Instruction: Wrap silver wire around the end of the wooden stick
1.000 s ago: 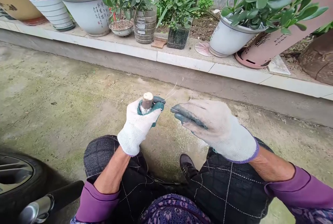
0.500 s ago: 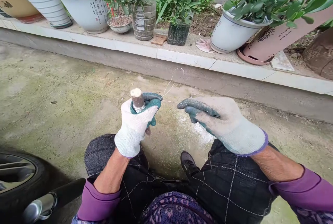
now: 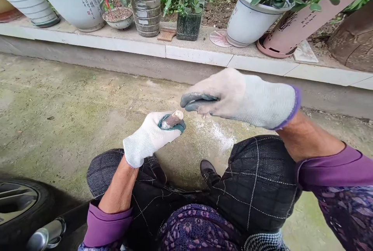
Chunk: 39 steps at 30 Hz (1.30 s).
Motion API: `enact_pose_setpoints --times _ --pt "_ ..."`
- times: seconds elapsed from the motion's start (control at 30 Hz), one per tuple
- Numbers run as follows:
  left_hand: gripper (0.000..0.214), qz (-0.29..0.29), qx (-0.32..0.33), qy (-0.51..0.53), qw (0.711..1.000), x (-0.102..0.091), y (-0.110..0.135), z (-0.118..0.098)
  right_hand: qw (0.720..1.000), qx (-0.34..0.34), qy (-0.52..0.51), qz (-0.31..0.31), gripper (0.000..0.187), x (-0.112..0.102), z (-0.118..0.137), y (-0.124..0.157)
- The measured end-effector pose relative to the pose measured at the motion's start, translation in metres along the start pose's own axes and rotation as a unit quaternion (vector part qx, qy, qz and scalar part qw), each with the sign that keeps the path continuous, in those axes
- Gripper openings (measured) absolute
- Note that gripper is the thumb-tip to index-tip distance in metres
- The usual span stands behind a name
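My gloved left hand (image 3: 153, 132) is wrapped around a short wooden stick (image 3: 175, 117), whose pale cut end points up and to the right. Thin silvery wire (image 3: 165, 125) is wound in close turns around the stick, just below that end. Above and to the right, my gloved right hand (image 3: 224, 93) has its fingers pinched together close to the stick's tip. A barely visible strand of the wire runs between its fingertips and the stick. The lower part of the stick is hidden by my left hand.
Potted plants, among them a white pot (image 3: 243, 20) and a pink pot (image 3: 294, 29), line a low tiled ledge (image 3: 198, 54) ahead. White powder (image 3: 220, 136) lies on the concrete ground. A vehicle wheel (image 3: 17, 204) is at lower left.
My right hand has risen and moved left, over toward the stick. My left hand has tilted the stick to the right. The loose wire loop no longer shows.
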<state>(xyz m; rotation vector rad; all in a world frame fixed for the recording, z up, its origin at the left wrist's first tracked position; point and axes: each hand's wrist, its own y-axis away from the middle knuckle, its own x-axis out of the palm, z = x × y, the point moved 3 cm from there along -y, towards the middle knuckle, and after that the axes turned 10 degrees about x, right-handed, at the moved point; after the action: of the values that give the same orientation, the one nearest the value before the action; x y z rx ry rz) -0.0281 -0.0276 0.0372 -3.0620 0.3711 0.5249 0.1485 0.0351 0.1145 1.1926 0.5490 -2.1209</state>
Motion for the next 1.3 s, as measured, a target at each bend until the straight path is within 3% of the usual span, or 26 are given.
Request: enact_pose_setpoints --times 0.1,0.27,0.73,1.3 --pt "0.013 0.046 -0.040 0.047 0.997 -0.001 -0.001 -0.003 0.998 -0.002 -0.064 0.022 0.016 -0.001 -0.007 -0.010" --pt "0.015 0.026 -0.032 0.104 0.994 -0.006 -0.003 0.000 0.985 0.064 -0.156 0.040 0.020 0.008 -0.022 -0.003" --pt "0.026 -0.092 -0.018 0.159 0.983 -0.011 -0.003 0.006 0.995 0.058 -0.080 -0.032 0.017 0.028 -0.011 0.021" --pt "0.029 -0.124 0.007 0.136 0.983 -0.008 0.001 0.000 0.993 0.076 -0.066 -0.063 0.024 0.029 0.001 0.019"
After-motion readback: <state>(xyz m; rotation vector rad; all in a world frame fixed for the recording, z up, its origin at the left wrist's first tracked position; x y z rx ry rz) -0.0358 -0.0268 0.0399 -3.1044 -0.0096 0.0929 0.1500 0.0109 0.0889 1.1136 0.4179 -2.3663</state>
